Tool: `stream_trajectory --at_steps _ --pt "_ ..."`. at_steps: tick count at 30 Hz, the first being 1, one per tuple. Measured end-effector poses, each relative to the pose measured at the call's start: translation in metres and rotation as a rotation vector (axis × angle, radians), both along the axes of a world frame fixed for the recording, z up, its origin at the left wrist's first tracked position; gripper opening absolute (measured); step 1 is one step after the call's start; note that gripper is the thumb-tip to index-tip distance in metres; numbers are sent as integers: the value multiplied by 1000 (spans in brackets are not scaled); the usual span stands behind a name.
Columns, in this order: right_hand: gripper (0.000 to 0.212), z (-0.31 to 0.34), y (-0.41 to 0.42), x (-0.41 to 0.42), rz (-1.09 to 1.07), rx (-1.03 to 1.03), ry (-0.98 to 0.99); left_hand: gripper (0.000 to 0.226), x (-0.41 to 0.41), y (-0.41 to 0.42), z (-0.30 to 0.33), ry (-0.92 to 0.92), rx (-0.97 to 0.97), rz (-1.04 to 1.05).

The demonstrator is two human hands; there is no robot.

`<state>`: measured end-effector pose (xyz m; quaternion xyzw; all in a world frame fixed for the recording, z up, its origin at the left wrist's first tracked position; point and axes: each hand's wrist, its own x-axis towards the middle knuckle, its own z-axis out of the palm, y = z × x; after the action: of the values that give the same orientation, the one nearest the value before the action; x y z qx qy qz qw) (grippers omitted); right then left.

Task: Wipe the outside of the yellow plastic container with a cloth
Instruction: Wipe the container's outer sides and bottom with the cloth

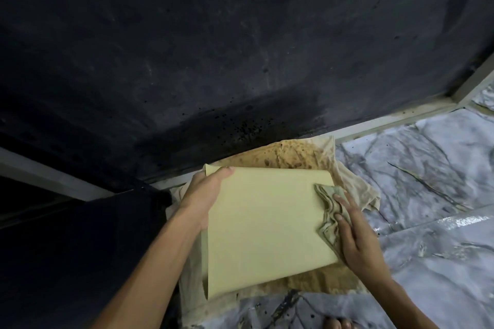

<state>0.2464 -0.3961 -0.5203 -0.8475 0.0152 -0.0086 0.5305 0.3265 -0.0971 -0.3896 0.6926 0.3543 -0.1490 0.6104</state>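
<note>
A pale yellow plastic container (264, 227) lies with a broad flat outer face turned up toward me. My left hand (204, 196) grips its far left edge, thumb on top. A crumpled greenish cloth (330, 211) sits on the container's right edge, and my right hand (355, 235) presses it there with flat, spread fingers. The container's inside is hidden.
Beneath the container a beige sheet (355, 189) holds a brown granular heap (291, 155). Grey marbled floor (427, 168) spreads to the right. A dark, speckled wall (240, 48) stands close behind, a black block (80, 248) at left. Toes (338, 324) show at the bottom edge.
</note>
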Motion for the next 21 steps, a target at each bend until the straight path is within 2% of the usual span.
stream_trajectory --at_steps 2,3,6,7,10,15,19,21 --pt "39 -1 -5 -6 -122 50 72 60 -11 1 7 19 -45 -15" --pt "35 -1 -9 -10 -189 72 112 61 -16 1 10 1 -38 -35" --pt "22 11 -19 -16 -308 133 151 20 -35 4 19 -164 0 -103" --pt "18 19 -22 -17 -332 157 132 18 -42 4 24 -219 1 -132" --pt "17 45 -29 -15 -407 203 75 36 -61 6 30 -320 5 -176" --pt "16 82 -38 -18 -429 228 5 54 -92 6 25 -312 -1 -154" --pt "26 103 -45 -22 -453 258 3 50 -106 12 16 -251 -68 -90" --pt "27 108 -46 -25 -461 308 -14 60 -113 14 12 -242 -76 -70"
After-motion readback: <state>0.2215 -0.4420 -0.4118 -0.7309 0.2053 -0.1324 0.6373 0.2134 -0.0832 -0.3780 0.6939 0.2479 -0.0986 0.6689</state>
